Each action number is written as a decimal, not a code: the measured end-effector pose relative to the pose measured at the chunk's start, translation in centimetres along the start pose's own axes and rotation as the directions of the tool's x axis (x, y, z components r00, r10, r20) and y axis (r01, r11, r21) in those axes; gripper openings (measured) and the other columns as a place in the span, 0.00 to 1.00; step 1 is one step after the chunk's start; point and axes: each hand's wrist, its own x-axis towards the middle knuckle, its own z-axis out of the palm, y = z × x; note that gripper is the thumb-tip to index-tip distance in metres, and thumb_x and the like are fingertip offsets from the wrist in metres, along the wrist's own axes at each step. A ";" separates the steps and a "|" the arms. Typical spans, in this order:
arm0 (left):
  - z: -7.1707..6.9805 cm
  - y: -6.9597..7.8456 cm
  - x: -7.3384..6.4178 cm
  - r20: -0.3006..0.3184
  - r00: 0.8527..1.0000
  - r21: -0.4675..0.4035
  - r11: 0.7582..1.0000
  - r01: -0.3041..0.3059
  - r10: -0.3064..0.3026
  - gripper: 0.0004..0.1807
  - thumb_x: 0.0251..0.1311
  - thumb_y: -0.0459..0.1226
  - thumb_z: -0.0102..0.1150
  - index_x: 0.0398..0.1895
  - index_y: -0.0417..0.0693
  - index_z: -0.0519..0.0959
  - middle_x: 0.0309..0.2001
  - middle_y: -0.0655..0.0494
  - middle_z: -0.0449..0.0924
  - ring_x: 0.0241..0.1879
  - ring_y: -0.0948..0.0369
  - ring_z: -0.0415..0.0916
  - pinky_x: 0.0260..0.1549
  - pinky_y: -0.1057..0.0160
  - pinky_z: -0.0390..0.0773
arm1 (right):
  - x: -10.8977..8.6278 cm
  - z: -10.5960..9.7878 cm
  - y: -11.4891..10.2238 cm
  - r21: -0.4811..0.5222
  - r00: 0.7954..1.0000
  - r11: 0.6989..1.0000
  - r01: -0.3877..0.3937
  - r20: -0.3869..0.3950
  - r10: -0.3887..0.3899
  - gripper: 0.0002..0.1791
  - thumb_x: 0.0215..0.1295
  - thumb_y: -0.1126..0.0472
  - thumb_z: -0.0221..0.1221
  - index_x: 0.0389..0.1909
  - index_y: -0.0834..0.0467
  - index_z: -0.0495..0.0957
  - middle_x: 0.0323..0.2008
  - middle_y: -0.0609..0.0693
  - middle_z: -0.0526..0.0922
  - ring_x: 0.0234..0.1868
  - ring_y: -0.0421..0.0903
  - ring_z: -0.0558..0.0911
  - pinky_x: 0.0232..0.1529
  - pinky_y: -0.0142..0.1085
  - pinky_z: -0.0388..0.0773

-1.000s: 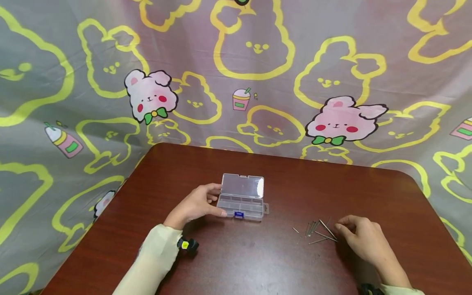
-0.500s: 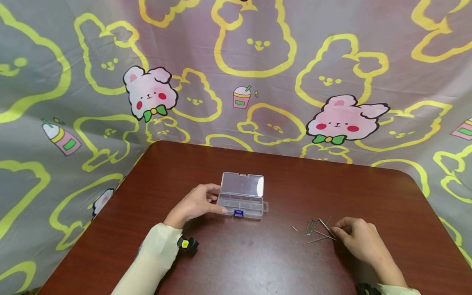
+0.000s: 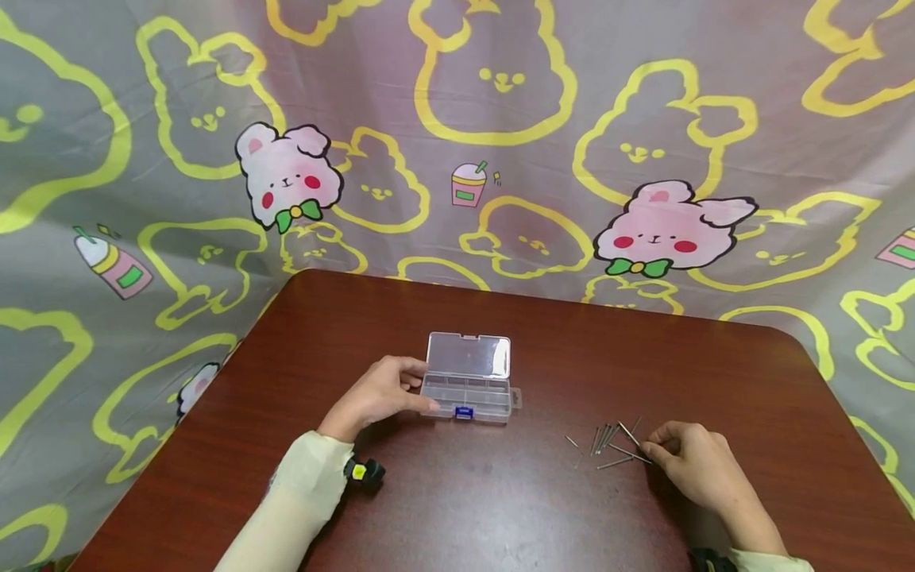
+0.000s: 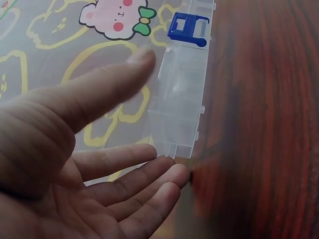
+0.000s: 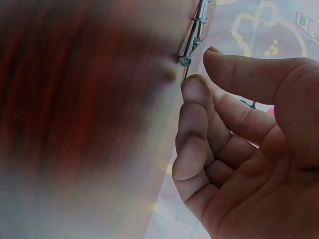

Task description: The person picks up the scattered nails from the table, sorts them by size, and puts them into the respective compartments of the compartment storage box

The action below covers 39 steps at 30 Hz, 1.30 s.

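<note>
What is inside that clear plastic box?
Inside the open box only dividers show, no contents. In the head view, the left hand hides part of the near-left corner.

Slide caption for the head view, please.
Left hand at an open clear compartment box, right hand at loose nails on a reddish-brown table.

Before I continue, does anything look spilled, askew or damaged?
Only the thin silvery metal nails look untidy: loose and crossed on the reddish-brown wooden table by the right hand, one nail apart. No damage shows.

Brown table [image 3: 500,500], bunny-print cloth [image 3: 400,87] (yellow outlines)
</note>
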 end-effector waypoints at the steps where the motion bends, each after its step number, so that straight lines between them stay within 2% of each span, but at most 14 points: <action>1: 0.0 0.0 0.0 0.002 1.000 -0.001 1.000 -0.002 0.002 0.38 0.42 0.37 0.84 0.59 0.35 0.79 0.45 0.49 0.83 0.45 0.55 0.80 0.41 0.58 0.82 | 0.0 0.0 0.0 0.003 1.000 1.000 -0.001 0.003 0.001 0.05 0.65 0.57 0.68 0.33 0.54 0.84 0.24 0.41 0.81 0.27 0.42 0.75 0.28 0.41 0.71; 4: 0.0 -0.2 0.2 0.008 1.000 -0.003 1.000 -0.011 0.011 0.37 0.44 0.35 0.83 0.60 0.34 0.78 0.46 0.48 0.83 0.45 0.55 0.80 0.40 0.59 0.82 | 0.0 0.0 0.0 0.005 1.000 1.000 -0.002 0.012 0.001 0.05 0.65 0.57 0.68 0.32 0.54 0.84 0.23 0.41 0.81 0.26 0.42 0.74 0.27 0.41 0.70; 10: 0.0 -0.2 0.3 0.011 0.999 0.030 0.998 -0.047 0.047 0.37 0.43 0.32 0.82 0.60 0.35 0.78 0.49 0.46 0.83 0.48 0.53 0.80 0.45 0.55 0.81 | 0.1 0.0 0.0 -0.005 1.000 1.000 0.006 0.021 -0.006 0.05 0.63 0.57 0.69 0.31 0.53 0.84 0.25 0.41 0.82 0.28 0.42 0.77 0.29 0.42 0.73; 20: 0.5 -0.4 0.2 -0.028 0.997 0.112 0.991 -0.071 0.075 0.38 0.39 0.33 0.84 0.59 0.38 0.80 0.47 0.48 0.84 0.44 0.56 0.81 0.44 0.55 0.81 | 0.3 -0.2 0.0 -0.023 0.999 1.000 0.014 0.038 -0.013 0.06 0.62 0.58 0.70 0.29 0.52 0.83 0.24 0.40 0.82 0.28 0.42 0.77 0.29 0.41 0.73; 25: 0.3 -0.2 0.1 -0.043 0.997 0.112 0.992 -0.063 0.068 0.38 0.38 0.34 0.85 0.58 0.39 0.81 0.47 0.49 0.84 0.44 0.56 0.81 0.44 0.55 0.81 | 0.8 -0.1 -0.3 -0.033 0.998 0.999 0.041 0.038 -0.040 0.06 0.61 0.59 0.69 0.27 0.52 0.82 0.23 0.40 0.80 0.27 0.42 0.76 0.29 0.42 0.72; 33: 0.2 -0.3 0.3 -0.034 0.996 0.104 0.992 -0.075 0.079 0.38 0.38 0.34 0.85 0.58 0.39 0.81 0.46 0.50 0.84 0.43 0.56 0.81 0.44 0.55 0.81 | 0.9 -0.2 -0.5 -0.038 0.997 0.998 0.052 0.056 -0.050 0.06 0.62 0.63 0.67 0.27 0.53 0.81 0.25 0.41 0.82 0.27 0.41 0.77 0.28 0.42 0.73; 39: 0.5 -0.4 0.4 -0.038 0.998 0.063 0.997 -0.050 0.053 0.38 0.38 0.33 0.85 0.58 0.39 0.80 0.45 0.49 0.84 0.43 0.56 0.82 0.42 0.57 0.82 | 0.8 0.0 -0.7 -0.021 0.995 0.999 0.050 0.087 -0.048 0.06 0.64 0.65 0.64 0.28 0.54 0.81 0.22 0.43 0.78 0.24 0.42 0.74 0.26 0.40 0.71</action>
